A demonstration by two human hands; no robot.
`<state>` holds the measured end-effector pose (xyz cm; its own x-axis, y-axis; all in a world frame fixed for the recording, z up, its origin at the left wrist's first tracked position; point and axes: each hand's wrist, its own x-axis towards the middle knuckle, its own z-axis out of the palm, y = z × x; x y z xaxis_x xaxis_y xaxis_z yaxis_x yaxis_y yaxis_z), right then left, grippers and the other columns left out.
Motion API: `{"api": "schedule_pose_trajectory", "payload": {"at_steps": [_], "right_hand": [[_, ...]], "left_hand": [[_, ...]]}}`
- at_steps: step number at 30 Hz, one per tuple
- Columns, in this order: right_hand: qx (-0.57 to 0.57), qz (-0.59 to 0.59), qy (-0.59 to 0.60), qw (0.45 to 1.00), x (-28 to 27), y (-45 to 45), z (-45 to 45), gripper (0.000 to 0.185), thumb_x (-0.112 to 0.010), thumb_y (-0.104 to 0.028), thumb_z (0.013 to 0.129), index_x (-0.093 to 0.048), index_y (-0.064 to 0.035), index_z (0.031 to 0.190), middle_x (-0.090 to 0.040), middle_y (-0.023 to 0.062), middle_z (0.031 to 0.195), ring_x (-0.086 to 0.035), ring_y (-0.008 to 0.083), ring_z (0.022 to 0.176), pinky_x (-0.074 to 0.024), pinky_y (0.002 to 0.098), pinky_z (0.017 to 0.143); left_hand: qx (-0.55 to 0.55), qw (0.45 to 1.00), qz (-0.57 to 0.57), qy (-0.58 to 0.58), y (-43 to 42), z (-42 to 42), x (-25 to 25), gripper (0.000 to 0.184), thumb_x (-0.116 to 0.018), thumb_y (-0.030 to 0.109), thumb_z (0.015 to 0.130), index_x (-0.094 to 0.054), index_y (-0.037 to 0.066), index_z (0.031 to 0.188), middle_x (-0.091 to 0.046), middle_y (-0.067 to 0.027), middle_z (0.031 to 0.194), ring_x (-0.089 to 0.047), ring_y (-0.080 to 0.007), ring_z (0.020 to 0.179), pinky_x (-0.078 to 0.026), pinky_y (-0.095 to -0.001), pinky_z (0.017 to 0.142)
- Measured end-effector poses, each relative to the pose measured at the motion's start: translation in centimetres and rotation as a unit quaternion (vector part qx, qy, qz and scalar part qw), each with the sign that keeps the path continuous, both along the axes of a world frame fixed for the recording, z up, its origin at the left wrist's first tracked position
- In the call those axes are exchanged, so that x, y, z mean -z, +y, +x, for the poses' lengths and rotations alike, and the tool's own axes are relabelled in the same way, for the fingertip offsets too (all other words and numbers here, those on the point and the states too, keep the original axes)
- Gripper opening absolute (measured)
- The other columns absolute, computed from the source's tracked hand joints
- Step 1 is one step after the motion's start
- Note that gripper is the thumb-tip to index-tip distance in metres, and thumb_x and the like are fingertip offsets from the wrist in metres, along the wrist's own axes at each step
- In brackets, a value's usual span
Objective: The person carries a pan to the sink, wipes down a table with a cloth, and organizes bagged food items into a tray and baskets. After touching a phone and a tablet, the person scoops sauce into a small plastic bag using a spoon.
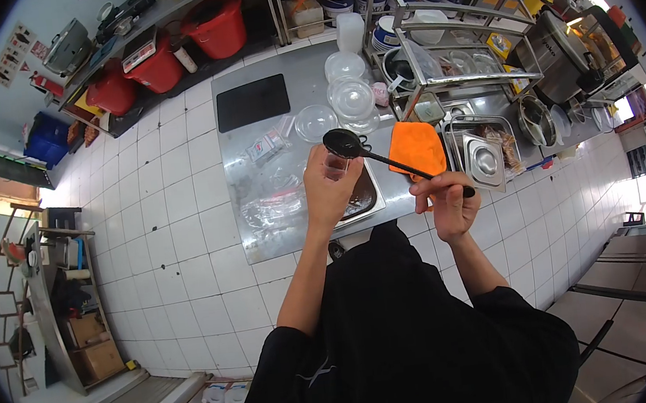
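My left hand (327, 189) is closed around a small clear plastic cup (334, 167). In my right hand (453, 205) is the handle of a black ladle (344, 143), held near its end. The ladle's bowl sits over the mouth of the cup, with something dark and glossy in it. Under my hands a metal pan (364, 195) of dark brown sauce stands on the steel table (264, 243), partly hidden by my left hand. Beyond the ladle handle lies an orange cloth (417, 149).
Clear plastic lids (316, 123) and tubs stand at the table's back. A black mat (253, 103) and plastic bags (273, 211) lie on the left. On the right are metal trays (484, 161) and a steel rack (475, 79). Red bins (214, 28) line the far wall.
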<state>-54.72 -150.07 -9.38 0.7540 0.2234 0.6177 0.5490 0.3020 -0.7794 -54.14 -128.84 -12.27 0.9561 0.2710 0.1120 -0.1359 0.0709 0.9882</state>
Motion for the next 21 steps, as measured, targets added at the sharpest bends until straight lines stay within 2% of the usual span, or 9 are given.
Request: {"api": "schedule_pose_trajectory", "payload": {"at_steps": [3,6,11,14,15,18,19,20,21], "right_hand": [[-0.013,0.081,0.078,0.994,1.0,0.3,-0.3,0.035,-0.034,-0.029,0.110,-0.052,0.0000,0.116,-0.070,0.0237,0.093,-0.057,0.0188,0.051,-0.0477,0.0283,0.049],[-0.013,0.146,0.154,0.977,2.1,0.5,-0.2,0.037,-0.032,-0.030,0.110,-0.052,0.0002,0.117,-0.069,0.0234,0.094,-0.057,0.0206,0.049,-0.0449,0.0277,0.045],[0.006,0.227,0.285,0.931,4.2,0.3,0.5,0.039,-0.032,-0.032,0.110,-0.054,-0.0004,0.115,-0.070,0.0203,0.093,-0.054,0.0191,0.047,-0.0423,0.0274,0.042],[0.062,0.197,0.335,0.919,8.0,-0.3,1.6,0.040,-0.036,-0.034,0.109,-0.055,0.0001,0.114,-0.070,0.0175,0.091,-0.052,0.0161,0.047,-0.0413,0.0264,0.042],[0.067,0.152,0.346,0.924,10.0,-0.5,1.9,0.040,-0.038,-0.036,0.108,-0.055,-0.0002,0.114,-0.070,0.0160,0.091,-0.053,0.0154,0.048,-0.0408,0.0259,0.042],[0.053,0.006,0.385,0.922,14.5,-0.2,2.0,0.042,-0.041,-0.038,0.107,-0.056,0.0000,0.118,-0.071,0.0132,0.092,-0.054,0.0131,0.051,-0.0396,0.0238,0.043],[0.029,-0.049,0.398,0.915,15.1,0.1,2.0,0.043,-0.041,-0.038,0.107,-0.055,0.0008,0.121,-0.071,0.0135,0.093,-0.054,0.0121,0.051,-0.0392,0.0227,0.043],[0.005,-0.104,0.410,0.906,15.6,0.1,2.1,0.045,-0.041,-0.038,0.108,-0.055,0.0015,0.123,-0.072,0.0137,0.094,-0.054,0.0112,0.051,-0.0389,0.0216,0.043],[-0.042,-0.163,0.420,0.892,14.6,-0.3,2.4,0.050,-0.044,-0.041,0.106,-0.054,0.0030,0.127,-0.072,0.0138,0.093,-0.058,0.0157,0.057,-0.0464,0.0247,0.052]], "left_hand": [[-0.006,1.000,-0.006,-0.011,-0.4,0.0,1.1,0.027,-0.076,0.012,0.084,-0.066,0.007,0.109,-0.057,-0.0007,0.096,-0.058,-0.0096,0.082,-0.049,-0.0267,0.070],[0.000,0.999,0.050,0.020,-0.2,-0.7,2.5,0.033,-0.076,0.011,0.083,-0.065,0.006,0.114,-0.057,-0.0017,0.099,-0.059,-0.0096,0.083,-0.049,-0.0248,0.069],[0.017,0.999,-0.027,0.024,0.8,-3.2,6.4,0.049,-0.073,0.001,0.086,-0.054,0.001,0.130,-0.061,-0.0083,0.108,-0.063,-0.0116,0.087,-0.054,-0.0245,0.074],[-0.017,0.998,-0.052,0.018,2.8,-5.3,6.6,0.063,-0.071,-0.002,0.086,-0.043,0.003,0.141,-0.058,-0.0097,0.111,-0.062,-0.0125,0.087,-0.053,-0.0250,0.072],[-0.032,0.998,-0.052,0.013,3.6,-6.0,6.4,0.068,-0.071,-0.004,0.086,-0.039,0.005,0.145,-0.057,-0.0099,0.112,-0.061,-0.0126,0.088,-0.053,-0.0249,0.071],[0.032,0.994,-0.103,0.024,5.5,-7.7,3.1,0.083,-0.069,-0.005,0.086,-0.021,0.008,0.153,-0.057,-0.0125,0.113,-0.062,-0.0139,0.087,-0.054,-0.0269,0.072],[0.091,0.990,-0.107,0.011,6.1,-7.9,2.6,0.095,-0.069,-0.004,0.087,-0.007,0.014,0.157,-0.058,-0.0156,0.111,-0.065,-0.0184,0.085,-0.058,-0.0313,0.069],[0.135,0.977,-0.164,0.004,6.2,-8.0,1.9,0.097,-0.070,0.000,0.086,-0.005,0.014,0.158,-0.059,-0.0164,0.108,-0.066,-0.0206,0.082,-0.059,-0.0321,0.065],[0.178,0.959,-0.220,-0.003,6.1,-8.2,0.9,0.100,-0.071,0.003,0.086,-0.003,0.015,0.158,-0.060,-0.0171,0.106,-0.067,-0.0228,0.080,-0.059,-0.0329,0.061]]}}
